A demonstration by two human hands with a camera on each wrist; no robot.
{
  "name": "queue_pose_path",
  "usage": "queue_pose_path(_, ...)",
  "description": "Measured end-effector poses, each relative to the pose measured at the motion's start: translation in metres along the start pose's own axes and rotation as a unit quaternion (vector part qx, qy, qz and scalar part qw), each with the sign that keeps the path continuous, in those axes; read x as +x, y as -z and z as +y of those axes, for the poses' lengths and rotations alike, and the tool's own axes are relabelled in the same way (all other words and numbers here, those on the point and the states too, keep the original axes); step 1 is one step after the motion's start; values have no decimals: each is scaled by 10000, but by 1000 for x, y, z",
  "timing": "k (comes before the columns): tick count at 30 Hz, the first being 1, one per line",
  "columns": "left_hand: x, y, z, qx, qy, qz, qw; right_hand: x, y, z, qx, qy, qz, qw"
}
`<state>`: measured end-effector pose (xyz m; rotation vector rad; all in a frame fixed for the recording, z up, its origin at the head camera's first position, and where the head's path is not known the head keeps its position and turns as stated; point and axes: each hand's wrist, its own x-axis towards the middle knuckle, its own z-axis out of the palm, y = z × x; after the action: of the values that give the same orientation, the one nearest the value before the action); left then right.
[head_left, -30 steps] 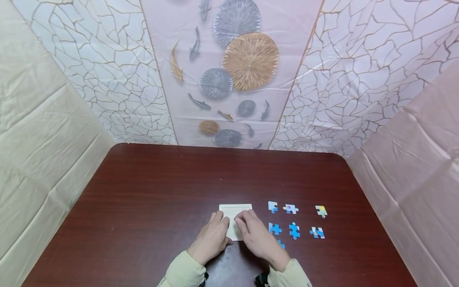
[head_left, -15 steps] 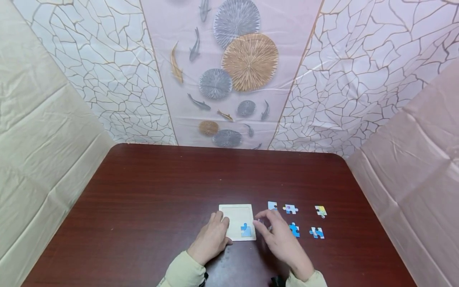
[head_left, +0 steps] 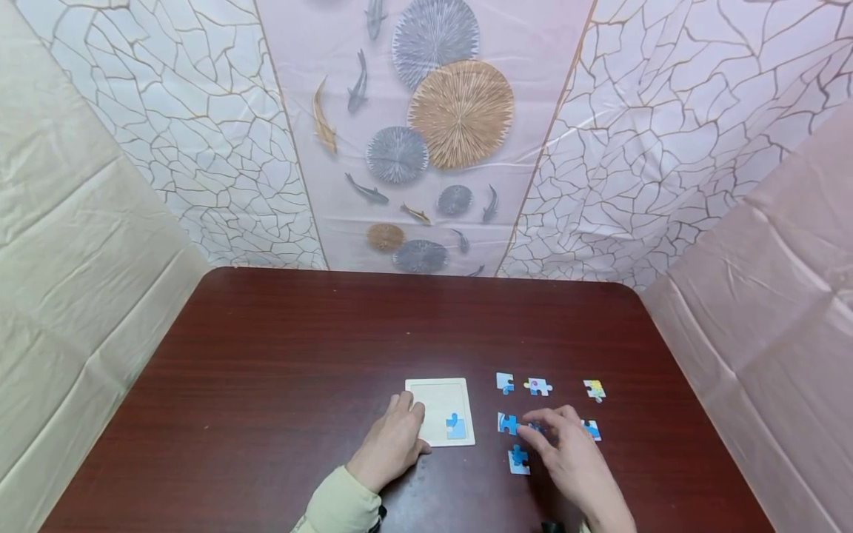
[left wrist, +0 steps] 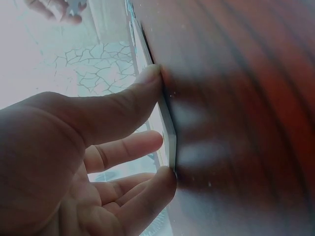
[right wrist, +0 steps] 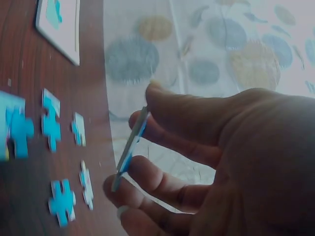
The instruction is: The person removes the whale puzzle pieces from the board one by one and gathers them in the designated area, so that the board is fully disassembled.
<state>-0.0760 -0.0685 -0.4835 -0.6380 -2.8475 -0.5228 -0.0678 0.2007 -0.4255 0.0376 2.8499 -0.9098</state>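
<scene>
My left hand (head_left: 392,444) grips the left side of a white puzzle tray (head_left: 426,400), its thumb (left wrist: 147,76) and a fingertip (left wrist: 167,177) at the tray's edge in the left wrist view. A light blue jigsaw piece (head_left: 456,426) lies inside, at the lower right corner. To the tray's right, my right hand (head_left: 573,455) pinches another jigsaw piece (right wrist: 129,147) between thumb and fingers, seen nearly edge-on in the right wrist view. The hand is above the loose pieces and covers part of them in the head view.
Several loose pieces lie right of the tray: a top-row piece (head_left: 504,383), a pinkish one (head_left: 537,386), a yellow one (head_left: 594,390), a blue one (head_left: 507,423) and one nearer me (head_left: 518,461). Patterned cloth (head_left: 460,222) hangs behind the dark red table (head_left: 300,355).
My right hand has moved from over the tray rightward to the loose pieces, uncovering the light blue piece in the tray and the nearest loose piece. My left hand has stayed put.
</scene>
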Motion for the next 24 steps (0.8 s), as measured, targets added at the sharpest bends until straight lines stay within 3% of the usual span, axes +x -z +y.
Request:
queue_pose_path(6, 0, 0, 0, -1, -1, 8, 10000, -8, 6, 20, -483, -22, 128, 9987)
queue_pose_path(12, 0, 0, 0, 46, -22, 7, 10000, -12, 6, 35, -741, -179, -24, 9971)
queue_pose_path(18, 0, 0, 0, 69, -13, 15, 10000, -10, 4, 41, -779, -498, -229, 9955)
queue_pose_path(24, 0, -1, 0, 87, -31, 38, 10000, -9, 1, 42, -859, -544, -350, 9942)
